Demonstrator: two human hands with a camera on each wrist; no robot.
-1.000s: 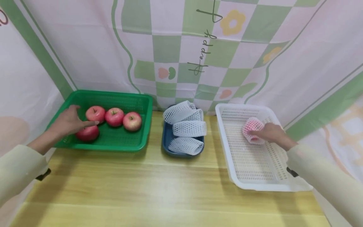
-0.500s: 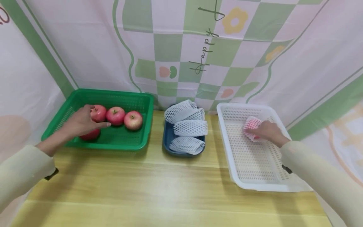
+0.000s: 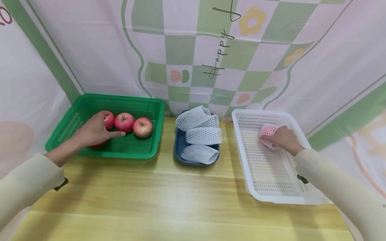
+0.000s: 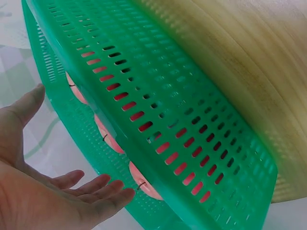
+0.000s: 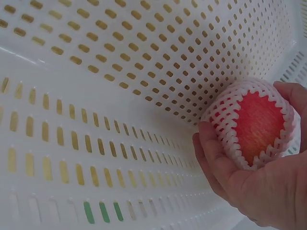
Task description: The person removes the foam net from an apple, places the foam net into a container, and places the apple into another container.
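Note:
Over the green basket [image 3: 126, 154] at the left, my left hand [image 3: 94, 131] hovers with thumb and fingers spread apart. Red apples lie in that basket: the middle apple [image 3: 124, 122], the right-hand apple [image 3: 143, 127] and another apple [image 3: 109, 119] partly behind my fingers, plus one mostly hidden beneath the hand. In the left wrist view my hand [image 4: 57, 187] holds nothing. My right hand [image 3: 283, 138] grips an apple [image 5: 259, 127] wrapped in a white foam net [image 5: 224, 120], inside the white basket [image 3: 245, 167]. Its fingers and thumb curl round the sides of the net.
Between the two baskets a small dark blue tray [image 3: 178, 142] holds several white foam nets [image 3: 203, 136]. Everything stands on a light wooden table [image 3: 181, 197]. A patterned cloth [image 3: 208, 50] hangs right behind the containers.
My left hand has shifted rightward over the apples, covering more of the front-left one. The right hand keeps hold of the netted apple at nearly the same spot in the white basket.

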